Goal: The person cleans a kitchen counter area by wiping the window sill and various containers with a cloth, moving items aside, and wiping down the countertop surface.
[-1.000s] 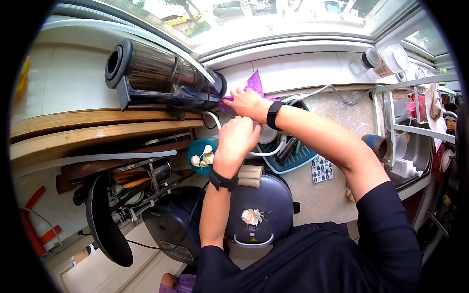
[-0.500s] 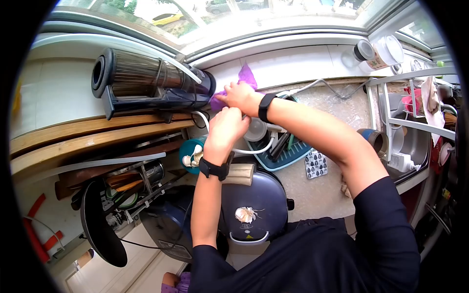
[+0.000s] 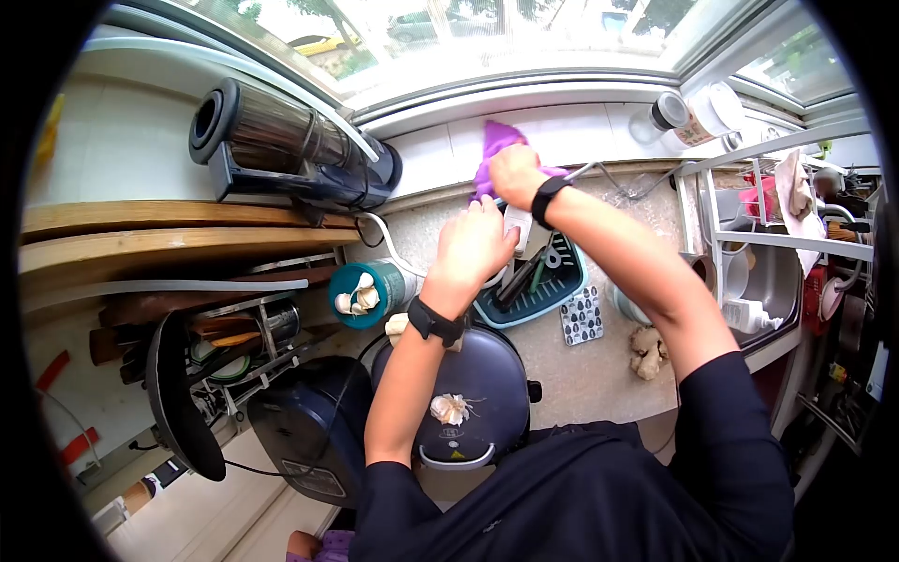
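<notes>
A purple cloth point(image 3: 501, 140) lies bunched at the window ledge, with my right hand point(image 3: 517, 176) closed on it. My left hand point(image 3: 475, 239) is just left of and below the right one, over the left end of a blue basket point(image 3: 538, 314); its fingertips reach the lower edge of the cloth, and whether they grip it is unclear. The basket holds dark and green-handled tools and scissors. Left of my left wrist stands a teal container point(image 3: 358, 295) with garlic in it. A garlic bulb point(image 3: 450, 408) rests on the dark appliance lid point(image 3: 482, 375) below.
A dark cylindrical appliance point(image 3: 290, 150) lies on the ledge at left, above wooden boards point(image 3: 187, 239). To the right are a patterned card point(image 3: 582, 317), ginger point(image 3: 647, 352), a white rack point(image 3: 716, 220) and a sink point(image 3: 777, 272). Glass jars point(image 3: 709, 112) stand at the upper right. Part of another person shows at the bottom.
Both hands and the purple cloth have moved right along the ledge, away from the cylindrical appliance. The basket's tools and the ginger show more fully.
</notes>
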{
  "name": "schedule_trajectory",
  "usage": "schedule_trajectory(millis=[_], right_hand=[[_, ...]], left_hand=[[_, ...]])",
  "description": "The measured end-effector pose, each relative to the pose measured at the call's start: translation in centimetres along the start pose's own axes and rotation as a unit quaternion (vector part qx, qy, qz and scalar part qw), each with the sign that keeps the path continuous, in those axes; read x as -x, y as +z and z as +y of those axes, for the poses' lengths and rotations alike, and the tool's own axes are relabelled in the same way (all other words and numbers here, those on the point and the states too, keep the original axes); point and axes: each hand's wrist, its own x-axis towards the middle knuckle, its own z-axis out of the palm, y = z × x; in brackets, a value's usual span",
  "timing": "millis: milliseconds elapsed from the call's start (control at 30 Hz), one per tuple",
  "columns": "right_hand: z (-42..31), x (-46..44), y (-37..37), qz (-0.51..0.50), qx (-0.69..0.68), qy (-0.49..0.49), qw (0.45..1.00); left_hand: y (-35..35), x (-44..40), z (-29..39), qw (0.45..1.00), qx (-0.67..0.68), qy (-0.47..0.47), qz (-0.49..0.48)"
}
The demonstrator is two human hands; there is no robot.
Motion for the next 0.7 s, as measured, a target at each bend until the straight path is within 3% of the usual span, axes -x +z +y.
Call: schedule_trajectory(millis=[33,167,300,467,533,600,700], right_hand=[[-1.3,-0.5,0.1,0.017,-0.011,-0.038,0.999],[-6.3,-0.7,1.3,0.08,-0.068,-0.129,0.986],[-4.0,1.1,1.8,0.115,-0.121,-0.177,0.97],[-0.3,1.0,1.4,0.091,-0.13,0.029,0.987],[-1.8,0.5,2.7,0.166,-0.155,0.008,0.974],[-4.2,0.7,3.5,0.157,-0.144,-0.067,0.975],[-4.1,0.8,2.7,0.135,-0.136,-0.062,0.98]], left_hand=[[0.2,0.3,-0.4,0.999,0.003,0.01,0.034],[-2.1,2.0,-1.6,0.997,-0.019,-0.028,-0.063],[-2.6,2.6,-1.7,0.999,-0.001,-0.041,-0.025],[-2.2,2.5,-1.7,0.999,-0.007,-0.034,0.015],[-1.7,2.4,-2.0,0.999,-0.002,-0.032,0.029],[-1.8,2.6,-2.2,0.999,-0.006,-0.042,0.012],[-2.4,2.8,-1.9,0.998,-0.004,-0.061,-0.005]])
